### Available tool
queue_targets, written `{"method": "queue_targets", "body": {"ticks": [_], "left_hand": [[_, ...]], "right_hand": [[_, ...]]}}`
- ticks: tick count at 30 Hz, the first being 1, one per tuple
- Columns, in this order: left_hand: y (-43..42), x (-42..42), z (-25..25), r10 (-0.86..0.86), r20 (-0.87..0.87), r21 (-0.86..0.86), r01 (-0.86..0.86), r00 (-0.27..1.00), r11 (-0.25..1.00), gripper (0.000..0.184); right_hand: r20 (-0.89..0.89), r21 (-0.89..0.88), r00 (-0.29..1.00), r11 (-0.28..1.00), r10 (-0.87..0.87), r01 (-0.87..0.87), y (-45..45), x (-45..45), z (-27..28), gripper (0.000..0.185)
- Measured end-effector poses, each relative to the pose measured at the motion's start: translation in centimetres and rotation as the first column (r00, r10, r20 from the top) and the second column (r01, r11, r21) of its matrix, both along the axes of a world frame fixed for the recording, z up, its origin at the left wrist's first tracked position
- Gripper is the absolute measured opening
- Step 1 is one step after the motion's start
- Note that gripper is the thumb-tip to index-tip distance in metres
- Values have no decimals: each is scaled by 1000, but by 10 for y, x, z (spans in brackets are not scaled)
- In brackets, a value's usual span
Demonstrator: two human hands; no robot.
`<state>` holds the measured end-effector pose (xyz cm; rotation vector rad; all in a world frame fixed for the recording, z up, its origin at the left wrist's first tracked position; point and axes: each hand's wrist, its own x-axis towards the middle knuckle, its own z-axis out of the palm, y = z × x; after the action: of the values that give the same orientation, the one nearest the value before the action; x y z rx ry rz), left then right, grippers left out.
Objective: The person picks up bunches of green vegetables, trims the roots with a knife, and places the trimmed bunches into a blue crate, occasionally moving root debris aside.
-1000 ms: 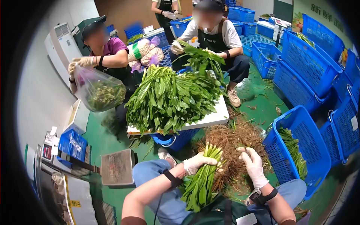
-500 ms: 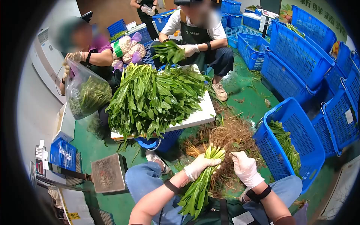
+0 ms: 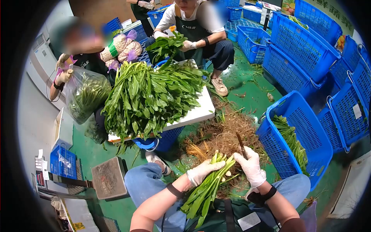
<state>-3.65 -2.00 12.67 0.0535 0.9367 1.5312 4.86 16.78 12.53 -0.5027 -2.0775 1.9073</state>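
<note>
The right hand (image 3: 250, 167), gripping a dark tool (image 3: 241, 144) (perhaps a knife), has come within working reach of greens (image 3: 202, 197) which the left hand (image 3: 205, 171) clasps

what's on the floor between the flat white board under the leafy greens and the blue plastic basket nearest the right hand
In the head view, a heap of brown, root-like strands lies on the green floor between the board and basket.
</note>
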Motion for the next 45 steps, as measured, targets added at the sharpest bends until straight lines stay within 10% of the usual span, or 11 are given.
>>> {"method": "queue_targets", "body": {"ticks": [3,13,20,27,37,40,45], "left_hand": [[4,4,0,20,65,-54,-17,998,998,36],[6,9,-7,89,-22,-48,-90,996,995,38],[4,-3,-4,103,85,-13,-102,991,995,38],[9,0,-10,151,-17,-81,-152,988,985,39],[6,1,-2,13,-66,-14,-14,998,1000,32],[1,-1,4,151,103,-18,-150,983,989,36],[-5,-3,1,84,86,-13,-84,993,996,38]], "right_hand": [[-32,146,997,987,71,-65,3,2,0,18],[68,-49,995,996,-70,74,-4,3,9,18],[250,-520,944,852,215,-57,0,5,15,13],[153,-482,988,875,30,48,-6,5,15,14],[145,-37,989,999,-22,28,-9,6,3,19],[-195,602,975,798,105,35,3,16,19,19],[-105,697,973,713,203,-74,-5,26,4,18]]}}
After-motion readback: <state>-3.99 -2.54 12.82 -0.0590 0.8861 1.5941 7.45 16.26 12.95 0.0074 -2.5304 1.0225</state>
